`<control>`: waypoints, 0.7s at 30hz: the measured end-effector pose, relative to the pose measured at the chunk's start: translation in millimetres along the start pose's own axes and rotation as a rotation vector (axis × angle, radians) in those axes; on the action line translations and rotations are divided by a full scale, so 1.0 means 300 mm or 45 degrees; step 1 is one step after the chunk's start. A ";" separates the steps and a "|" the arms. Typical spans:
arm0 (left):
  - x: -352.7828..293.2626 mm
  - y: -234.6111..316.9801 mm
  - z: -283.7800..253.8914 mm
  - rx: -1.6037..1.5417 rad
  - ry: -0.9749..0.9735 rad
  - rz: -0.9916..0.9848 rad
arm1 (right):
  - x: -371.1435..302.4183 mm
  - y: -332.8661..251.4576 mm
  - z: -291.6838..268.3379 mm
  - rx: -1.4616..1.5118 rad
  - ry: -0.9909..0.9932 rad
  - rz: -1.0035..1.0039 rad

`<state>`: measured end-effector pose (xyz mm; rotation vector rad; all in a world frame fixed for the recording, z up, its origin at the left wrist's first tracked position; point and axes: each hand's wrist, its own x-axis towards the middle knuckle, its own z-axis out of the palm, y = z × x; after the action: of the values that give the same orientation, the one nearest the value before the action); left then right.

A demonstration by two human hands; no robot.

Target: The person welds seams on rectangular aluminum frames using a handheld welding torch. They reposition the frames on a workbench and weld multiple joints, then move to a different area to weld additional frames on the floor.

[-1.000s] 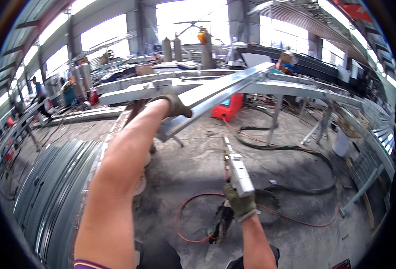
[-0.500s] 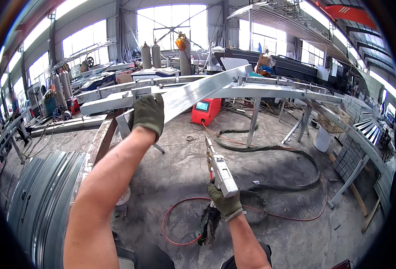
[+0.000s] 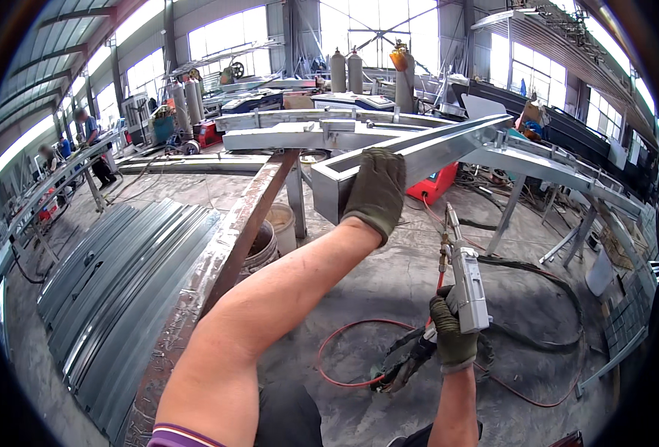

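Observation:
My left hand (image 3: 376, 190), in a dark green glove, is closed around the near end of a long silvery metal frame (image 3: 441, 155). The frame's hollow side faces up, and its far end reaches the metal structure (image 3: 546, 165) behind. Lower right, my gloved right hand (image 3: 453, 334) grips a white welding gun (image 3: 471, 287) with its thin nozzle pointing up and away. The nozzle is apart from the frame. A red hose (image 3: 344, 381) and dark cable trail from the gun to the floor. My left palm and fingertips are partly hidden.
A rusty steel beam (image 3: 221, 261) runs along my left, with buckets (image 3: 283, 223) beside it. Stacked metal profiles (image 3: 128, 290) lie farther left. Behind the frame stands a red machine (image 3: 432, 184). A thick dark cable (image 3: 560, 283) curves across the floor. Two people (image 3: 91, 130) are far left.
The view has swung left, so the surroundings sit farther right. My left hand has turned the metal frame from its broad face to its hollow side. The welding gun stays in my right hand.

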<state>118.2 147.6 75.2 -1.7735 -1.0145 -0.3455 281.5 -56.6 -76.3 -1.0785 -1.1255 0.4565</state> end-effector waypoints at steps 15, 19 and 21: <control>-0.638 -0.085 -0.243 -1.829 0.256 0.139 | -0.095 -0.136 0.227 0.013 -0.301 -0.302; -0.654 -0.070 -0.237 -1.888 0.280 0.056 | -0.086 -0.136 0.271 -0.051 -0.275 -0.419; -0.657 -0.069 -0.241 -1.910 0.315 0.026 | -0.080 -0.113 0.258 -0.073 -0.409 -0.423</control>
<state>-0.8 -6.3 -6.2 -2.8806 -0.4772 -1.5531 195.9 -54.9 -56.3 -0.8619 -1.5796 0.3408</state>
